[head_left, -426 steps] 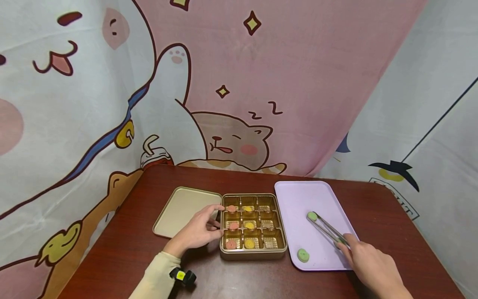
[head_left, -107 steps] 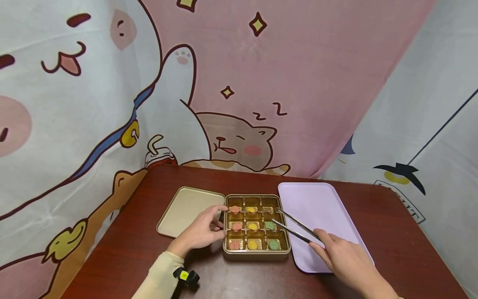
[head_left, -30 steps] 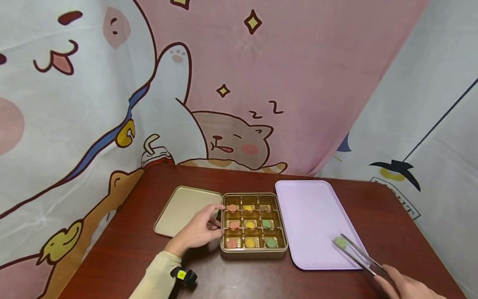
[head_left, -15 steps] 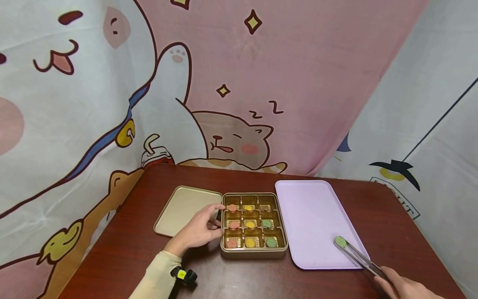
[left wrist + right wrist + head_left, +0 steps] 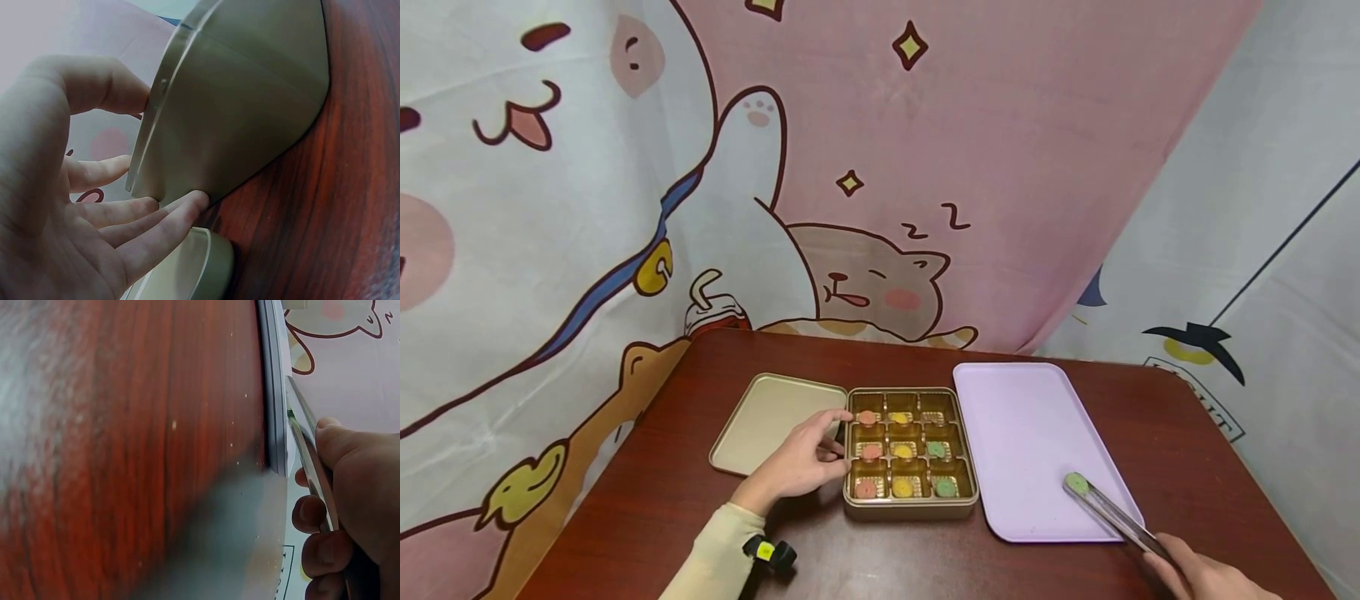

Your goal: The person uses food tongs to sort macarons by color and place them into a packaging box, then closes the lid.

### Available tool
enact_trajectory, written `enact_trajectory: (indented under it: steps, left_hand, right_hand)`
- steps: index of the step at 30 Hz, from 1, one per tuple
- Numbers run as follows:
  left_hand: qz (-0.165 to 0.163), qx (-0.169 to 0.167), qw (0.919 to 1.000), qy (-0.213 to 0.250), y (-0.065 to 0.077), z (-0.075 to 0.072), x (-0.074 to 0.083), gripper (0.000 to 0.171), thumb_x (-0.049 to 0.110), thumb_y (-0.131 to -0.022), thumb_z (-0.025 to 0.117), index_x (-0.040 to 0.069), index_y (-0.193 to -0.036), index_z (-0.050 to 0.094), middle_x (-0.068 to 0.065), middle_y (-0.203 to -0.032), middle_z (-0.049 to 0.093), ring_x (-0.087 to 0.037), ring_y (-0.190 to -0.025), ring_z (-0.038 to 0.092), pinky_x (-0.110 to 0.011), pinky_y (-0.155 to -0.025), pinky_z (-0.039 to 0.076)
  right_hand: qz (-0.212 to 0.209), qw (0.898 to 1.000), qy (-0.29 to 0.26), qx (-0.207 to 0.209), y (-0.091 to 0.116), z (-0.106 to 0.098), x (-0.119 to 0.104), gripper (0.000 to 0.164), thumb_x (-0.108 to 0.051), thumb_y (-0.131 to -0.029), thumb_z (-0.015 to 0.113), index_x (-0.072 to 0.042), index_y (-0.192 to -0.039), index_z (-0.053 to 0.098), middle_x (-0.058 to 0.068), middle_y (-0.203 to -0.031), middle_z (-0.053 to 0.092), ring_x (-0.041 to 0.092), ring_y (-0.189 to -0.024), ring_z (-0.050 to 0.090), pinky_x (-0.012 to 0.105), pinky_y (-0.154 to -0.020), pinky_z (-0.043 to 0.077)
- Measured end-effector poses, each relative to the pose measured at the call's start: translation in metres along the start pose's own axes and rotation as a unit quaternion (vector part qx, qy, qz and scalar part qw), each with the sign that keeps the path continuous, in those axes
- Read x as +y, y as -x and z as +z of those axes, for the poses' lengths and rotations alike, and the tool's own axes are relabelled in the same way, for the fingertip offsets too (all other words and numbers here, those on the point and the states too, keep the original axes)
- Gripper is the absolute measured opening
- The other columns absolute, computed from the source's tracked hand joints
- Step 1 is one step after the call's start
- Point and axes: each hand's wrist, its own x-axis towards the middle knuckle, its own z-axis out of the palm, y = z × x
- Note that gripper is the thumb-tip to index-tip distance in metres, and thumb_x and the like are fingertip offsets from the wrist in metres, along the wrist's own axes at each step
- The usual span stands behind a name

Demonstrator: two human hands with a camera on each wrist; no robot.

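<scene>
My right hand (image 5: 1206,577) grips metal tongs (image 5: 1123,523), whose tips close round a small round green cookie (image 5: 1077,482) over the front right of the lilac tray (image 5: 1022,417). In the right wrist view, thumb and curled fingers wrap the tongs' (image 5: 312,459) handle. A gold tin (image 5: 910,509) with a divided insert stands left of the tray. Pink cookies fill its left column, yellow ones (image 5: 902,487) its middle, and green ones (image 5: 946,487) two right-hand cells; the back right cell holds none. My left hand (image 5: 797,462) touches the tin's left side with relaxed fingers; the left wrist view shows fingertips against its wall (image 5: 231,106).
The tin's flat gold lid (image 5: 767,421) lies left of the tin, partly behind my left hand. All stands on a dark red-brown table (image 5: 880,558), with a printed cartoon curtain (image 5: 1000,167) hanging behind its far edge.
Two green cookies have come into the tin's right column since the oldest frame. The tongs moved from the tin to the tray, closed on a green cookie, and shifted slightly left.
</scene>
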Motion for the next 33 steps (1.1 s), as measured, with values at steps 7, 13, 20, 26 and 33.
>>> enact_trajectory:
  steps: [7,13,20,26,33]
  left_hand:
    - [0.0,0.0,1.0,0.005,0.001,0.0,0.0,0.066,0.004,-0.085,0.076,0.005,-0.146,0.051,-0.015,-0.143,0.055,-0.021,-0.099,0.07,-0.036,-0.085,0.064]
    - [0.0,0.001,1.0,0.003,0.001,0.0,0.0,0.065,0.004,-0.086,0.076,0.005,-0.146,0.051,-0.015,-0.143,0.055,-0.021,-0.099,0.071,-0.036,-0.085,0.064]
    - [0.001,0.0,1.0,-0.002,0.0,0.0,0.0,0.066,0.004,-0.086,0.076,0.004,-0.147,0.05,-0.015,-0.142,0.056,-0.025,-0.1,0.071,-0.038,-0.086,0.064]
    - [0.001,0.001,1.0,-0.005,0.0,0.0,0.0,0.066,0.005,-0.086,0.077,0.005,-0.146,0.051,-0.015,-0.14,0.057,-0.024,-0.099,0.071,-0.037,-0.085,0.064]
    - [0.002,0.001,1.0,0.0,0.0,0.0,-0.002,0.066,0.005,-0.086,0.077,0.004,-0.146,0.051,-0.014,-0.14,0.057,-0.021,-0.099,0.071,-0.035,-0.084,0.064]
  right_hand:
    - [-0.003,1.0,-0.011,0.029,0.002,-0.003,-0.009,0.027,-0.036,-0.102,0.067,-0.012,-0.109,0.06,-0.005,-0.063,0.038,0.015,-0.056,0.041,0.033,-0.048,0.029]
    - [0.008,1.0,-0.01,0.011,-0.002,-0.008,-0.018,0.03,-0.04,-0.104,0.063,-0.011,-0.109,0.06,-0.005,-0.062,0.037,0.015,-0.055,0.041,0.033,-0.048,0.028]
    - [-0.001,1.0,-0.012,-0.006,-0.009,-0.016,-0.025,0.032,-0.039,-0.105,0.061,-0.008,-0.114,0.062,-0.005,-0.063,0.045,0.015,-0.055,0.044,0.033,-0.046,0.031]
    - [-0.02,0.999,-0.021,-0.029,-0.019,-0.023,-0.029,0.039,-0.04,-0.105,0.062,-0.004,-0.119,0.063,0.0,-0.078,0.066,0.016,-0.061,0.051,0.034,-0.046,0.042]
    - [-0.048,0.998,-0.036,0.002,-0.031,-0.03,-0.041,0.037,-0.04,-0.102,0.067,-0.007,-0.119,0.067,0.009,-0.095,0.075,0.02,-0.071,0.067,0.046,-0.049,0.053]
